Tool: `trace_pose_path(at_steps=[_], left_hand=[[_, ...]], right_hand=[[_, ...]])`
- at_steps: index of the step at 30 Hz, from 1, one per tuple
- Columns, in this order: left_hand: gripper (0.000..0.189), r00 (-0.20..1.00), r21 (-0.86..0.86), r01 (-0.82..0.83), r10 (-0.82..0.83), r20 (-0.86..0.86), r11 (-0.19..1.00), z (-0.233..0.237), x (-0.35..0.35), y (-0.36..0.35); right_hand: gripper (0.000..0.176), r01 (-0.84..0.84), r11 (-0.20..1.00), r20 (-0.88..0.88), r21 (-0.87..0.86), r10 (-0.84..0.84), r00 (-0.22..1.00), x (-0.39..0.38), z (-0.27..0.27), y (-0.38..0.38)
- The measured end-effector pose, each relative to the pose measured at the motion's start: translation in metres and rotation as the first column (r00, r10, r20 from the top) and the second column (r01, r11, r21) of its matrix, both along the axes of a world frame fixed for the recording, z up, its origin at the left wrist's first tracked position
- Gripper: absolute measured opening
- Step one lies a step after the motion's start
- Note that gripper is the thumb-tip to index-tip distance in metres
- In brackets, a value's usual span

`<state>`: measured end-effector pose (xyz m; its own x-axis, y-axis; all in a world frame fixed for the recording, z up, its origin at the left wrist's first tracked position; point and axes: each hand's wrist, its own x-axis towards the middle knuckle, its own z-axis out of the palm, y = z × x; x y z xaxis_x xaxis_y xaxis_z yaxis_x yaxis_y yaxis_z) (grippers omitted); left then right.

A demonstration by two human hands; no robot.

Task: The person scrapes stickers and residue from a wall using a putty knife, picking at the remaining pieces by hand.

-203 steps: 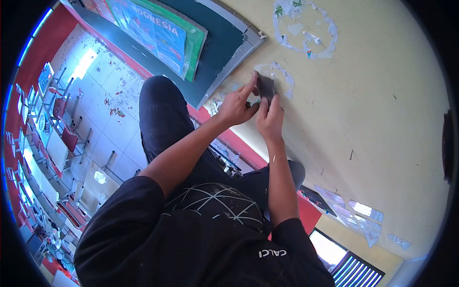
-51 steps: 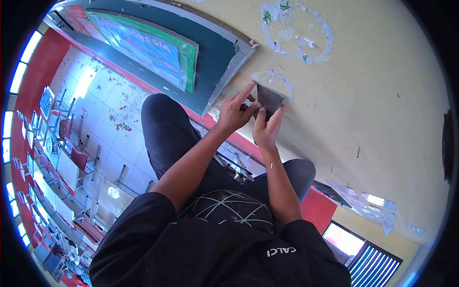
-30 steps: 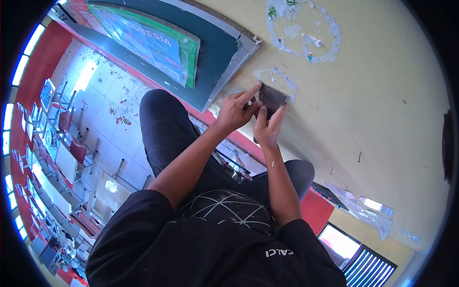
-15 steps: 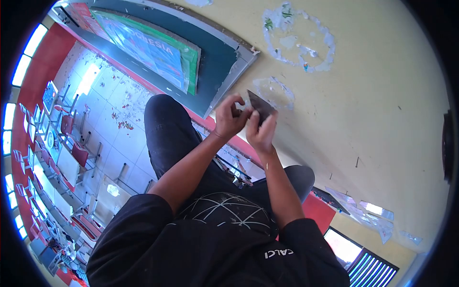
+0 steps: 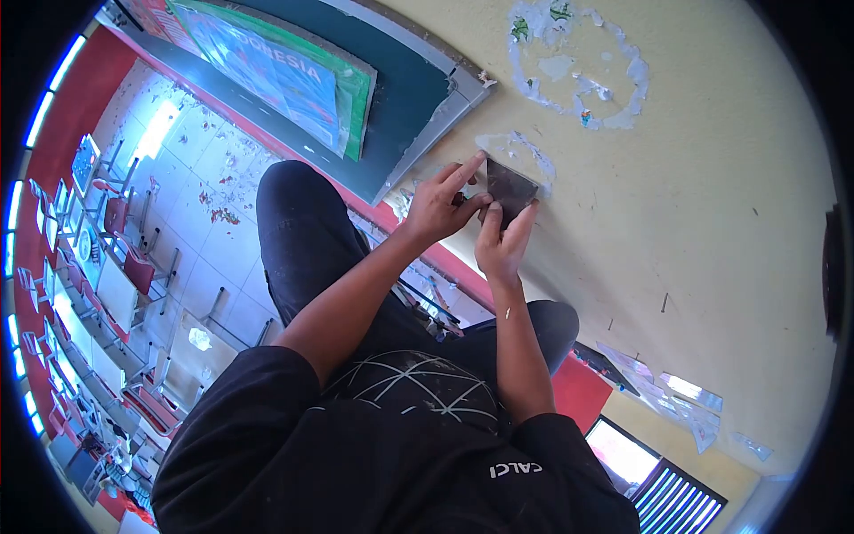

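A flat, dark rectangular plate point(image 5: 511, 189), like a scraper blade, is held close against the cream wall point(image 5: 694, 205). My right hand point(image 5: 505, 245) grips its lower edge, thumb on the near face and fingers along the right corner. My left hand point(image 5: 442, 203) pinches the left side, its index finger stretched to the upper corner and its thumb at the lower one. Just above the plate, a curved strip of paper residue point(image 5: 534, 153) sticks to the wall. A larger ring of torn paper residue point(image 5: 636, 76) lies farther up.
A green chalkboard point(image 5: 405, 116) with a map poster point(image 5: 285, 76) on it borders the work spot at left. Nails point(image 5: 664, 303) jut from the wall at right. Below are chairs point(image 5: 138, 267), desks and a littered tiled floor point(image 5: 200, 160).
Both hands have moved slightly up and right with the plate, which now shows its face more squarely. My left index finger has straightened along its edge.
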<state>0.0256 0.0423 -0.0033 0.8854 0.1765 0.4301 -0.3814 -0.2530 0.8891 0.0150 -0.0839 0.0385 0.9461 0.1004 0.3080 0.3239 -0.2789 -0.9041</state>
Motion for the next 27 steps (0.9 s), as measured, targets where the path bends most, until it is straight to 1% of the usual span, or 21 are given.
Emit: trace_pose_path(at_steps=[3,4,6,7,10,12,13,16,17,18,20,21,23,27], left_hand=[[0.068,1.0,0.028,0.004,-0.004,-0.004,1.0,0.001,-0.001,0.003],[0.068,1.0,0.061,0.002,-0.002,-0.007,0.998,0.002,-0.001,0.004],[0.069,1.0,0.126,-0.006,0.008,-0.014,0.992,0.003,-0.003,0.006],[0.068,1.0,0.128,-0.004,0.007,-0.021,0.992,0.003,-0.003,0.006],[0.067,1.0,0.142,-0.004,0.007,-0.02,0.99,0.005,-0.002,0.01],[0.065,1.0,0.155,-0.003,0.003,0.003,0.988,0.007,-0.003,0.011],[0.065,1.0,0.117,-0.017,0.015,0.022,0.993,0.008,-0.004,0.009],[0.068,0.995,0.006,-0.068,0.067,0.071,0.998,0.0,-0.005,0.002],[0.069,0.994,-0.03,-0.08,0.082,0.076,0.996,-0.004,-0.006,-0.002],[0.069,0.993,-0.066,-0.087,0.092,0.08,0.994,-0.004,-0.006,-0.004],[0.068,0.998,-0.02,-0.055,0.055,0.019,0.998,-0.005,-0.005,-0.004],[0.067,0.999,0.002,-0.037,0.037,-0.012,0.999,-0.005,-0.005,-0.004],[0.067,1.0,0.007,-0.014,0.015,-0.019,1.0,-0.005,-0.005,-0.004],[0.066,1.0,0.015,0.0,0.0,-0.018,1.0,0.0,-0.004,0.001]], right_hand=[[0.038,0.004,1.0,-0.01,0.017,-0.004,1.0,0.001,-0.003,0.001],[0.04,0.006,1.0,-0.017,0.021,-0.006,1.0,0.002,-0.004,0.002],[0.035,0.047,0.999,0.037,-0.018,-0.046,0.998,0.005,-0.004,0.008],[0.032,0.071,0.997,0.062,-0.037,-0.069,0.996,0.004,-0.003,0.01],[0.029,0.028,0.998,0.03,0.049,-0.029,0.999,0.003,0.006,0.014],[0.027,0.0,1.0,0.091,-0.021,0.002,0.996,0.006,0.002,0.008],[0.026,-0.012,0.998,0.126,-0.056,0.019,0.992,0.007,-0.001,0.005],[0.024,0.03,0.996,0.184,-0.081,-0.015,0.983,0.0,-0.006,0.003],[0.022,0.02,1.0,0.095,-0.023,-0.017,0.995,-0.001,-0.008,0.001],[0.023,0.025,0.999,0.077,-0.037,-0.022,0.997,-0.002,-0.008,0.0],[0.025,0.042,0.997,0.04,-0.064,-0.039,0.998,-0.004,-0.008,-0.003],[0.025,0.053,0.995,0.057,-0.084,-0.048,0.997,-0.004,-0.007,-0.004],[0.024,0.071,0.99,0.095,-0.123,-0.059,0.994,-0.002,-0.006,-0.004],[0.026,0.051,0.998,0.046,-0.038,-0.049,0.998,-0.002,-0.001,0.002]])
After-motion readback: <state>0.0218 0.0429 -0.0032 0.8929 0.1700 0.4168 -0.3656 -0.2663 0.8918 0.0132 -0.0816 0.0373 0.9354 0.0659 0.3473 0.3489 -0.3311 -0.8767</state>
